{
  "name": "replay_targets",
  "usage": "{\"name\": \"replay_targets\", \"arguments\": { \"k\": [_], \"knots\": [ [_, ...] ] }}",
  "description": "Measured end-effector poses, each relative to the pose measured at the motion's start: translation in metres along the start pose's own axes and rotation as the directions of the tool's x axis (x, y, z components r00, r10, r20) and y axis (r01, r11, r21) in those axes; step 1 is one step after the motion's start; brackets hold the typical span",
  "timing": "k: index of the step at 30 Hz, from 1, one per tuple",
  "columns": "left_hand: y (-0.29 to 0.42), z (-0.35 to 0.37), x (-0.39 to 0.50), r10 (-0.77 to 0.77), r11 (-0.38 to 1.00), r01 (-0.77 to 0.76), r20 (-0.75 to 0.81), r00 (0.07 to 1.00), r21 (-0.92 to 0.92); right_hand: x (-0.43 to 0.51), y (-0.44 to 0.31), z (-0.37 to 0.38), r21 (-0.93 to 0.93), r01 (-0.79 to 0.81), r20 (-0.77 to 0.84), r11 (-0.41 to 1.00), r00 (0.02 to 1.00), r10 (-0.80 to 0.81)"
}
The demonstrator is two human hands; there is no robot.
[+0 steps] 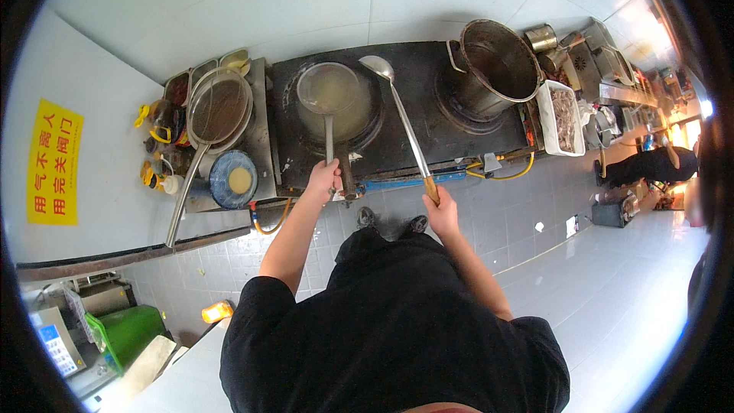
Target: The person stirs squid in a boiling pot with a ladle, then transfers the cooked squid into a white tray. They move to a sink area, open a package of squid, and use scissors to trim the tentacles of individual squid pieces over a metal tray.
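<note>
My left hand grips the metal handle of a round mesh strainer. The strainer's bowl lies over a wok on the left burner, with cloudy pale liquid in it; how deep the mesh sits I cannot tell. Beside my left fingers the wok's dark handle points towards me. My right hand is closed around the wooden end of a long steel ladle. The ladle's bowl is above the black stove top, right of the wok's rim.
A tall dark stockpot stands on the right burner, beside a white tub of food. On the left, another strainer lies over a pot near a blue bowl and bottles. Far right, a person in dark clothes stands.
</note>
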State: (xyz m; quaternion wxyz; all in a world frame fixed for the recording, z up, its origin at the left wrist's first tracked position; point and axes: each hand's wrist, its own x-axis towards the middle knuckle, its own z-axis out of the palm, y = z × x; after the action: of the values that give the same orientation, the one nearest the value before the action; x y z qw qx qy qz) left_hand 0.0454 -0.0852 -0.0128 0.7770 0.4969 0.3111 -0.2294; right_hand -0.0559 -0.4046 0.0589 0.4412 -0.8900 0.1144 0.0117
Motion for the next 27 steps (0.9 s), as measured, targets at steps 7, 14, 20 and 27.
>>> {"name": "replay_targets", "arguments": {
  "k": [7,14,20,27],
  "knots": [
    [0.042,-0.052,-0.012,0.243,0.791,-0.099,-0.162,0.956,0.603,-0.005,0.007,-0.005,-0.010,-0.023,0.011,1.000,1.000,0.023],
    [0.084,-0.103,-0.046,0.572,0.015,-0.010,0.000,0.820,1.000,-0.004,0.011,-0.004,0.017,-0.030,-0.015,0.999,0.999,0.031],
    [0.052,-0.092,-0.067,0.019,0.706,0.089,-0.144,0.989,0.703,-0.002,0.012,-0.004,0.002,-0.015,-0.012,1.000,1.000,0.015],
    [0.013,-0.021,-0.029,-0.139,0.984,0.139,-0.003,0.990,0.114,0.005,0.011,0.002,0.038,-0.013,0.011,0.999,1.000,0.013]
  ]
}}
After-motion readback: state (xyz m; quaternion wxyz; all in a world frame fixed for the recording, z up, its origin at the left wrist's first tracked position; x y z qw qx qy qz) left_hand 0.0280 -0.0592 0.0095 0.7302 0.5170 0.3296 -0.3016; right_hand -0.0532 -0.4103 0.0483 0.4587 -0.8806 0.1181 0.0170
